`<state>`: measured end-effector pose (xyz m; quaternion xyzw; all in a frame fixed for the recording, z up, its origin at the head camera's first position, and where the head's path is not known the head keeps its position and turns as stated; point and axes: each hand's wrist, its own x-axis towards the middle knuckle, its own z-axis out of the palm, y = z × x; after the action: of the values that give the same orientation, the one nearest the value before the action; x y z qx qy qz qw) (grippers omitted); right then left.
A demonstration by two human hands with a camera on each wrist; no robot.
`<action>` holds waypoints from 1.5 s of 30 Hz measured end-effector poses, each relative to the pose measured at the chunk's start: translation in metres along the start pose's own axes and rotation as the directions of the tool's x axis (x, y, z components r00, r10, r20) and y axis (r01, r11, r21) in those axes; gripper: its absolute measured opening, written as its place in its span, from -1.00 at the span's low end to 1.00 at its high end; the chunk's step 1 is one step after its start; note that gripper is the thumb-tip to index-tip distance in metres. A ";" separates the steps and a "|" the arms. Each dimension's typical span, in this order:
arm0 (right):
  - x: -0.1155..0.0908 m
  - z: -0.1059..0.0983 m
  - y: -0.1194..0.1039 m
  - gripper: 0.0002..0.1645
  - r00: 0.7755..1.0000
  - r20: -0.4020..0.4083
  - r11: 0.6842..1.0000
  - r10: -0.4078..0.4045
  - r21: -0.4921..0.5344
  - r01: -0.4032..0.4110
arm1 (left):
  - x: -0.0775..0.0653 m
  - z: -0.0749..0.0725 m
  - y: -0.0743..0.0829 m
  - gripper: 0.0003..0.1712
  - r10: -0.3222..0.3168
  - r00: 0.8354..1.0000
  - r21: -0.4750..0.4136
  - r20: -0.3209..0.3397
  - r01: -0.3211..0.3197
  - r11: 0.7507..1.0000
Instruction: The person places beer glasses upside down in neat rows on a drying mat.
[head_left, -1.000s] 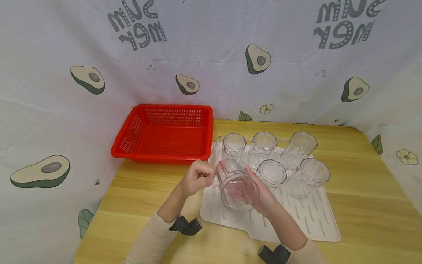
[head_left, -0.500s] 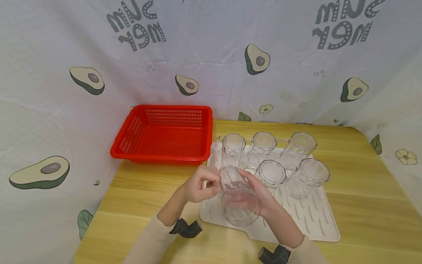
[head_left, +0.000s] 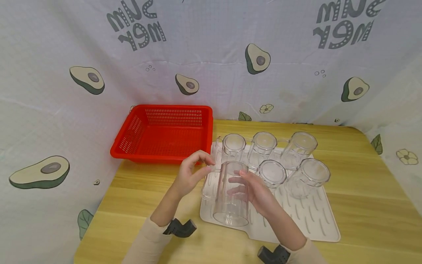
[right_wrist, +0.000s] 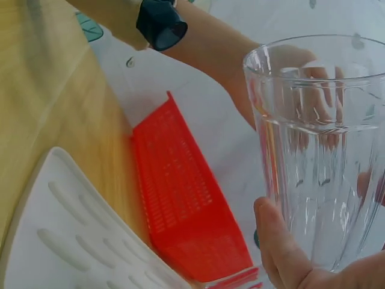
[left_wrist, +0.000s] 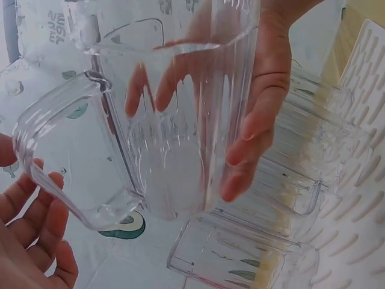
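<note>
A clear glass mug [head_left: 225, 201] is held over the front of the white drying mat [head_left: 316, 223], its wide mouth toward the person and its narrower base pointing away. My right hand [head_left: 260, 192] grips the mug's body from the right; fingers show through the glass. On the other side, my left hand [head_left: 189, 176] has thumb and fingers apart, fingertips right at the handle [left_wrist: 57, 120] in the left wrist view. That handle points left. In the right wrist view the mug's round rim [right_wrist: 319, 75] is seen whole.
Several similar glass mugs, such as the near right mug [head_left: 308, 176], stand upside down on the mat. A red perforated plastic basket [head_left: 161, 158] sits at the back left of the wooden table [head_left: 132, 220]. A printed white cloth [head_left: 211, 47] hangs behind.
The mug has turned, so its handle now shows pointing left and its mouth faces the person. My left hand has loosened from its curled grip and shifted slightly left; the right still holds the mug.
</note>
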<state>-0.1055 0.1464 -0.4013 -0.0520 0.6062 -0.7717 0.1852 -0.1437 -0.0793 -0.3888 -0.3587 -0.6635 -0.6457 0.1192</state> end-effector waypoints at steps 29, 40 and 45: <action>-0.018 -0.010 -0.011 -0.16 0.817 0.146 0.725 -0.557 -0.393 0.565 | -0.026 -0.007 0.001 -0.56 -0.209 0.950 -0.021 0.233 0.220 0.975; -0.020 -0.009 -0.009 0.03 0.749 0.165 0.605 -0.641 -0.492 0.626 | -0.028 -0.005 0.003 -0.65 -0.253 0.945 0.018 0.205 0.255 0.967; -0.017 -0.010 -0.004 -0.01 0.715 0.190 0.543 -0.673 -0.529 0.652 | -0.028 -0.004 0.000 -0.71 -0.269 0.947 0.057 0.175 0.263 0.963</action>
<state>-0.0937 0.1627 -0.3972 -0.3149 0.7426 -0.5705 -0.1544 -0.1248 -0.0920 -0.4059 -0.3211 -0.7244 -0.6096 -0.0238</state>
